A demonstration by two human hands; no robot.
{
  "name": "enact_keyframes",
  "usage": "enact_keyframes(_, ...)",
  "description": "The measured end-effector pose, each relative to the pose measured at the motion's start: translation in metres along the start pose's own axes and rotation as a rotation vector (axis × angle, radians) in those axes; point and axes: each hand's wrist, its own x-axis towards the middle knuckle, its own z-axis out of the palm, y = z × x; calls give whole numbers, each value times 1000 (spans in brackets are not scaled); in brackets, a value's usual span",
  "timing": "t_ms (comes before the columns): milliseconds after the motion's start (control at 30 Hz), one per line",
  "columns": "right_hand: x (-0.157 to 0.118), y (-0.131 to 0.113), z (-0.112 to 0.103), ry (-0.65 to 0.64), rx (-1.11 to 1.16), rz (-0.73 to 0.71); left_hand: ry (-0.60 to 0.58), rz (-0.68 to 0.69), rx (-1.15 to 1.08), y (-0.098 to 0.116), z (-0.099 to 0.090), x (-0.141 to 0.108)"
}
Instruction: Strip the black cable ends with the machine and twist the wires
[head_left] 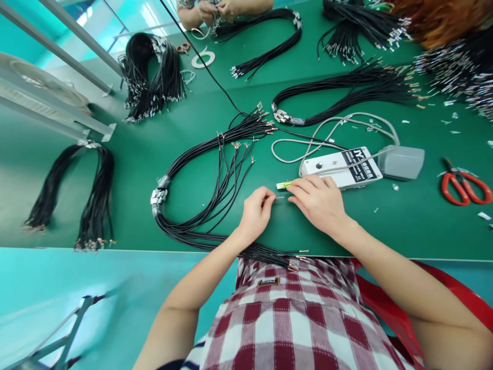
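My left hand (256, 215) is closed in a pinch, and a thin wire end (281, 197) pokes out from its fingertips. The rest of that wire is hidden by the hand. My right hand (319, 203) bends its fingers around a small yellow-green and white piece (284, 185), whose exact kind I cannot make out. Its thumb sits close to the wire end, apart from it. Left of my hands curves a bundle of black cables (185, 228) with stripped, fanned-out wire ends. A white control box (337, 167) with a knob lies just beyond my right hand.
Red-handled cutters (464, 185) lie at the right. A grey adapter (402, 162) with a looped cord sits beside the box. More black cable bundles (152, 72) surround the green table (134, 169). Across it are another person's hands (215, 10), a tape roll (203, 59) and scissors (183, 48).
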Motion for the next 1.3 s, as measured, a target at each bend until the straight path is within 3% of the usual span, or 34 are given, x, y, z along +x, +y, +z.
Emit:
enact_keyframes(200, 14, 10, 12, -27, -10, 52, 4, -131, -178, -4, -6, 18)
enact_keyframes(433, 25, 17, 22, -27, -104, -7, 8, -147, -112, -11, 1, 30)
enact_keyframes(833, 30, 19, 14, 70, 233, 56, 14, -138, -46, -14, 9, 37)
enact_keyframes(967, 4, 24, -6, 76, 100, 38, 14, -135, -34, -15, 8, 37)
enact_keyframes(1067, -32, 29, -13, 239, 46, 175, 11, -129, -17, -15, 8, 36)
enact_keyframes(1133, -54, 31, -10, 323, 30, 245, 13, -126, -6, -14, 8, 36)
enact_keyframes(1300, -76, 27, 7, 290, 23, 308, 13, -117, 11, -16, 7, 35)
